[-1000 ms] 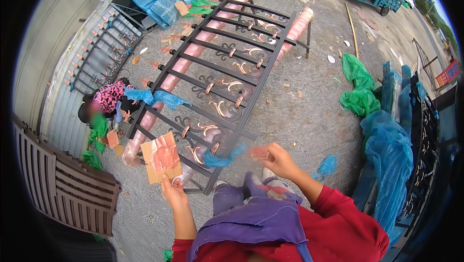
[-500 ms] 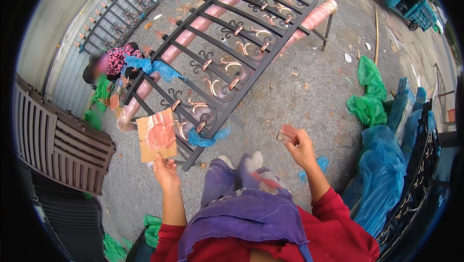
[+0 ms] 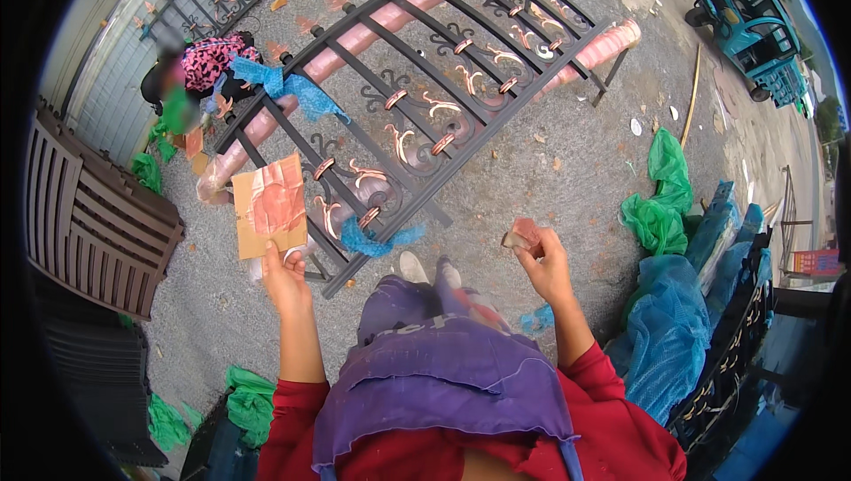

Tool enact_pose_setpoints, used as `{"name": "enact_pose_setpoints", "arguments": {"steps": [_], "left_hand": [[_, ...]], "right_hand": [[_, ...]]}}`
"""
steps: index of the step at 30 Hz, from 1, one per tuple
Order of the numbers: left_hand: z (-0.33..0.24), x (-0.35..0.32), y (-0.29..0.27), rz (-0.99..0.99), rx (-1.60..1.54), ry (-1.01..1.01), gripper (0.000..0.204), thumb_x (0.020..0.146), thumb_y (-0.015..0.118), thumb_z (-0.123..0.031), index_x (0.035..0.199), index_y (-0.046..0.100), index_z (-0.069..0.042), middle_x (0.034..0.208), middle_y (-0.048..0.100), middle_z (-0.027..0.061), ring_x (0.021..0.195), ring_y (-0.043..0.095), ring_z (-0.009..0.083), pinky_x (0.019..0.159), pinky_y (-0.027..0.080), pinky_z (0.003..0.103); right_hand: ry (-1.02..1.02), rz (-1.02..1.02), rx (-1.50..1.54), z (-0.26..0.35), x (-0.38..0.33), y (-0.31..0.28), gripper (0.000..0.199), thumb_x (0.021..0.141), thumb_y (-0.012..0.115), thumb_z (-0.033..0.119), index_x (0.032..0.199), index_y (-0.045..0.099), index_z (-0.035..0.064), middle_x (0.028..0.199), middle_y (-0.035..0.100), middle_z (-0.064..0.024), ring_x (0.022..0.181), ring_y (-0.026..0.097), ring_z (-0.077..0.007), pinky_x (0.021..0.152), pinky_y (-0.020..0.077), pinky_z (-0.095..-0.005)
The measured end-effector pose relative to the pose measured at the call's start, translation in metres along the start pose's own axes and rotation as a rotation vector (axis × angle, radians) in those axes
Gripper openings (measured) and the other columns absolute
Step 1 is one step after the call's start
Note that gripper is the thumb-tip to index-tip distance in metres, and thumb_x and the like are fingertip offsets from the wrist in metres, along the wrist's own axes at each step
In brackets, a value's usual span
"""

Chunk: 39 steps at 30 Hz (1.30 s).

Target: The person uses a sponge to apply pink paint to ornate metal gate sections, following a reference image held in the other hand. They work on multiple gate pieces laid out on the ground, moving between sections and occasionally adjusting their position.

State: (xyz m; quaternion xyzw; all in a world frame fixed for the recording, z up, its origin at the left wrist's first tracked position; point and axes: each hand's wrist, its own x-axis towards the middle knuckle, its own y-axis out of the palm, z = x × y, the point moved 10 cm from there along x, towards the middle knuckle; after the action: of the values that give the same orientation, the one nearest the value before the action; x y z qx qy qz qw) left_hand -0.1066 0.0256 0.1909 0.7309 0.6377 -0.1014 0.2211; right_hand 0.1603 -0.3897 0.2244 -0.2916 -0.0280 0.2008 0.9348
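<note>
My left hand (image 3: 288,284) grips the lower edge of a square piece of cardboard (image 3: 241,231), which has a smeared copper-coloured paint patch (image 3: 277,206) on its face. In my right hand (image 3: 551,270), between thumb and fingers, is a small sponge-like pad (image 3: 521,234) stained the same copper colour. Ahead lies a black iron fence panel (image 3: 483,131) with scrollwork, its collars and leaf shapes coloured copper. The cardboard is beside the panel's near left corner; the pad is held away from the panel, over the ground.
Pink-wrapped supports (image 3: 359,36) carry the panel. A person in a pink-and-black top (image 3: 213,64) crouches at its far left. Brown slatted panels (image 3: 97,215) stand left; blue mesh wrap (image 3: 665,321) and green plastic (image 3: 660,202) lie right. A teal three-wheeler (image 3: 753,29) is parked far right.
My view has shifted a little. The cardboard appears farther left and higher, and the pad in my right hand is turned to show more of its copper-coloured face. Both holds are kept.
</note>
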Motion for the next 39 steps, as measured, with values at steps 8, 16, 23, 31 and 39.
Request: {"name": "enact_pose_setpoints", "arguments": {"steps": [8, 16, 23, 31, 39], "left_hand": [[-0.020, 0.045, 0.013, 0.026, -0.073, 0.026, 0.028, 0.092, 0.059, -0.032, 0.107, 0.054, -0.009, 0.087, 0.061, 0.0021, 0.062, 0.057, 0.0084, 0.051, 0.045, 0.019], [-0.009, 0.063, 0.007, -0.098, -0.097, -0.006, 0.028, 0.092, 0.060, -0.032, 0.107, 0.054, -0.009, 0.086, 0.060, 0.0022, 0.063, 0.057, 0.0093, 0.051, 0.045, 0.020], [0.001, 0.050, 0.029, -0.197, -0.109, 0.011, 0.028, 0.093, 0.059, -0.032, 0.110, 0.053, -0.012, 0.087, 0.059, -0.0003, 0.067, 0.055, 0.0083, 0.055, 0.043, 0.021], [0.041, -0.007, 0.064, -0.357, -0.114, -0.045, 0.029, 0.094, 0.057, -0.031, 0.112, 0.052, -0.009, 0.088, 0.060, 0.0016, 0.065, 0.057, 0.0102, 0.053, 0.043, 0.021], [0.065, -0.054, 0.074, -0.503, -0.117, -0.067, 0.025, 0.095, 0.055, -0.030, 0.108, 0.052, -0.009, 0.086, 0.060, 0.0017, 0.065, 0.055, 0.0103, 0.054, 0.041, 0.022]], "right_hand": [[-0.031, -0.041, -0.015, 0.028, 0.036, 0.008, 0.022, 0.076, 0.070, 0.004, 0.094, 0.058, 0.0001, 0.079, 0.048, -0.0059, 0.061, 0.049, -0.0142, 0.057, 0.0424, -0.0280], [0.006, 0.020, -0.032, 0.017, 0.088, 0.023, 0.021, 0.076, 0.071, 0.005, 0.091, 0.057, -0.0005, 0.076, 0.048, -0.0060, 0.061, 0.049, -0.0143, 0.057, 0.0419, -0.0278], [0.066, 0.188, 0.091, -0.045, 0.188, 0.050, 0.025, 0.079, 0.071, 0.009, 0.098, 0.056, 0.0005, 0.075, 0.052, -0.0022, 0.063, 0.048, -0.0090, 0.057, 0.0406, -0.0250], [0.188, 0.377, 0.369, -0.067, 0.300, 0.081, 0.041, 0.085, 0.066, 0.013, 0.123, 0.054, 0.0018, 0.088, 0.062, -0.0008, 0.070, 0.052, -0.0054, 0.059, 0.0411, -0.0206], [0.251, 0.435, 0.377, -0.091, 0.352, 0.109, 0.040, 0.086, 0.065, 0.010, 0.124, 0.054, 0.0020, 0.088, 0.061, -0.0015, 0.070, 0.052, -0.0062, 0.059, 0.0415, -0.0205]]}}
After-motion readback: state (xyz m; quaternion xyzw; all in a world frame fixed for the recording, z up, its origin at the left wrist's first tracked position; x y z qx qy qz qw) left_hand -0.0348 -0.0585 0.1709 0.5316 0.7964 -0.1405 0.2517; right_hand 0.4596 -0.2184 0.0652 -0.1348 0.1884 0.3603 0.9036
